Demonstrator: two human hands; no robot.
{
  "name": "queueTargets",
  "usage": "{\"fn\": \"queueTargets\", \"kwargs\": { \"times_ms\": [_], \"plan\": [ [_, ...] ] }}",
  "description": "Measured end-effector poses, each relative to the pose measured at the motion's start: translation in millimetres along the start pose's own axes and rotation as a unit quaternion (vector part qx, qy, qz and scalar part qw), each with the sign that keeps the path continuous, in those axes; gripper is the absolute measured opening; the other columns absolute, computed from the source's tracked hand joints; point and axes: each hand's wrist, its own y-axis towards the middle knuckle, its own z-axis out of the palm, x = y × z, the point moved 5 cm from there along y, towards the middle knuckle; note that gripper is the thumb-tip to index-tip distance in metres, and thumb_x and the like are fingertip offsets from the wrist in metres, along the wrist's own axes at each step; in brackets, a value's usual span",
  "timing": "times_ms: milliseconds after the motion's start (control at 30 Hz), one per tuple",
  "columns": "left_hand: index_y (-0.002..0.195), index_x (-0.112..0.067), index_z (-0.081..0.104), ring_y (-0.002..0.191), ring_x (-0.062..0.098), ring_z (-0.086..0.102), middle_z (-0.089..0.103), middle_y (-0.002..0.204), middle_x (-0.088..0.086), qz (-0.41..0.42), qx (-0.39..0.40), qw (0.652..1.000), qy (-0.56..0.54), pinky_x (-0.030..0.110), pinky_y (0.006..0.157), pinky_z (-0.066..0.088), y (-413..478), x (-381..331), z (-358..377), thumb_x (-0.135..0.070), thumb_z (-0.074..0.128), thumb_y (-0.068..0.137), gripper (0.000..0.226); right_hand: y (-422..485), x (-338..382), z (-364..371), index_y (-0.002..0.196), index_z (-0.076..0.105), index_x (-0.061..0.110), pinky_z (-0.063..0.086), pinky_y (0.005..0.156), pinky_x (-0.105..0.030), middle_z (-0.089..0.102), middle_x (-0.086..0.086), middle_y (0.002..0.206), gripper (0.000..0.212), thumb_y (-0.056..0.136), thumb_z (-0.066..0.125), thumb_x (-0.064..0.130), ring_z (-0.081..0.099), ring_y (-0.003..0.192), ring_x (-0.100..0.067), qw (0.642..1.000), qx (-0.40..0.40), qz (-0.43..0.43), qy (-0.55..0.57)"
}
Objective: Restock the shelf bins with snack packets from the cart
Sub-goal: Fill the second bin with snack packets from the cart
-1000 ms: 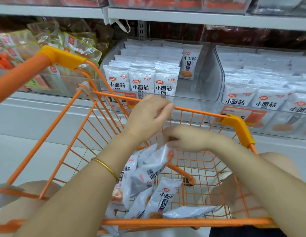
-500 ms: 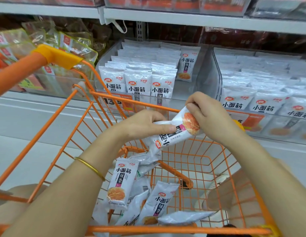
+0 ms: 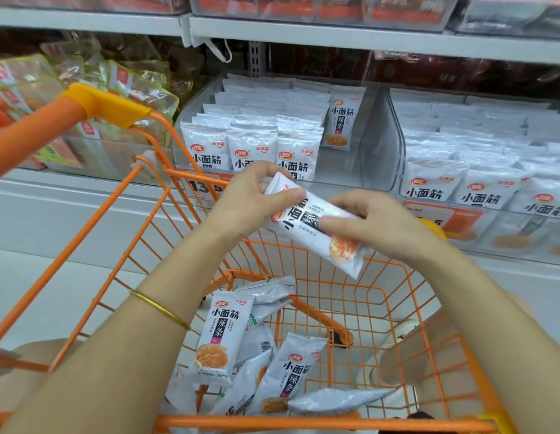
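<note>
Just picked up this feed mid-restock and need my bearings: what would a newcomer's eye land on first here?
The white snack packet held slantwise mid-frame, gripped by the left hand and right hand above the orange cart. Below it, loose packets of the same kind lie in the basket. Behind, the middle shelf bin has three full rows, but its right side holds only a lone packet at the back.
</note>
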Motion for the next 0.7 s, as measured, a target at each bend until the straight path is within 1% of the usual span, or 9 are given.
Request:
{"fn": "queueTargets", "kwargs": {
  "times_ms": [100,200,267,333,433,500,567,600,700],
  "plan": [
    [0.103,-0.018,0.056,0.073,0.023,0.069,0.071,0.085,0.009,0.048,-0.041,0.997,0.046,0.038,0.059,0.056,-2,-6,-2,-0.028,0.064,0.087,0.021,-1,-2,9,0.09,0.067,0.017,0.047,0.057,-0.014,0.068,0.009,0.07,0.011,0.082,0.069,0.025,0.061,0.063,0.0,0.998,0.058,0.007,-0.003],
    [0.105,-0.023,0.054,0.067,0.019,0.067,0.069,0.083,0.004,0.087,-0.056,0.988,0.115,0.035,0.049,0.051,-4,-8,0,-0.033,0.057,0.091,0.018,0,-7,12,0.1,0.065,0.014,0.053,0.068,-0.018,0.073,0.002,0.09,0.029,0.074,0.07,0.026,0.068,0.079,-0.006,0.992,0.105,0.024,0.063],
    [0.108,-0.023,0.054,0.07,0.019,0.065,0.067,0.084,0.003,0.103,-0.056,0.982,0.147,0.032,0.053,0.046,-4,-8,0,-0.036,0.054,0.092,0.02,-1,-8,17,0.106,0.064,0.016,0.053,0.072,-0.021,0.073,-0.001,0.1,0.037,0.071,0.068,0.029,0.069,0.088,-0.012,0.984,0.14,0.034,0.101],
    [0.109,-0.021,0.056,0.074,0.017,0.065,0.067,0.085,0.002,0.109,-0.054,0.984,0.127,0.03,0.057,0.046,-4,-9,1,-0.033,0.055,0.093,0.02,-3,-6,21,0.103,0.065,0.019,0.051,0.07,-0.018,0.073,0.003,0.095,0.032,0.075,0.062,0.032,0.068,0.084,-0.009,0.98,0.152,0.036,0.125],
    [0.112,-0.019,0.054,0.056,0.003,0.06,0.063,0.078,0.0,0.093,-0.086,0.991,0.035,0.02,0.044,0.044,-5,-12,-1,-0.023,0.053,0.095,0.018,-4,-6,19,0.098,0.064,0.015,0.05,0.058,-0.016,0.071,0.004,0.079,0.024,0.082,0.057,0.032,0.065,0.066,-0.006,0.977,0.137,0.062,0.151],
    [0.116,-0.02,0.05,0.062,0.0,0.06,0.06,0.09,-0.002,0.11,-0.134,0.985,0.005,0.02,0.051,0.048,-6,-14,-6,-0.018,0.051,0.096,0.021,-5,-8,10,0.093,0.064,0.013,0.048,0.05,-0.016,0.07,0.004,0.068,0.015,0.088,0.057,0.025,0.063,0.056,-0.005,0.973,0.093,0.098,0.188],
    [0.123,-0.02,0.049,0.088,0.001,0.056,0.055,0.11,-0.006,0.167,-0.167,0.965,0.116,0.024,0.078,0.049,-7,-16,-10,-0.018,0.051,0.095,0.028,-4,-7,-6,0.094,0.063,0.008,0.049,0.047,-0.016,0.07,0.002,0.065,0.015,0.091,0.056,0.02,0.063,0.052,-0.006,0.963,0.001,0.118,0.242],
    [0.127,-0.017,0.049,0.104,0.003,0.05,0.052,0.121,-0.003,0.2,-0.167,0.945,0.196,0.023,0.092,0.042,-7,-16,-8,-0.02,0.05,0.095,0.033,-2,-5,-16,0.097,0.062,0.005,0.049,0.047,-0.017,0.071,0.001,0.067,0.017,0.091,0.057,0.02,0.064,0.053,-0.007,0.96,-0.054,0.112,0.252],
    [0.139,-0.016,0.041,0.139,0.019,0.023,0.032,0.149,0.007,0.249,-0.111,0.888,0.37,0.029,0.113,0.015,-6,-10,8,-0.031,0.046,0.094,0.047,8,1,-48,0.103,0.06,0.003,0.052,0.064,-0.028,0.07,-0.005,0.089,0.026,0.089,0.063,0.025,0.066,0.073,-0.014,0.966,-0.234,0.079,0.075]
  ]
}}
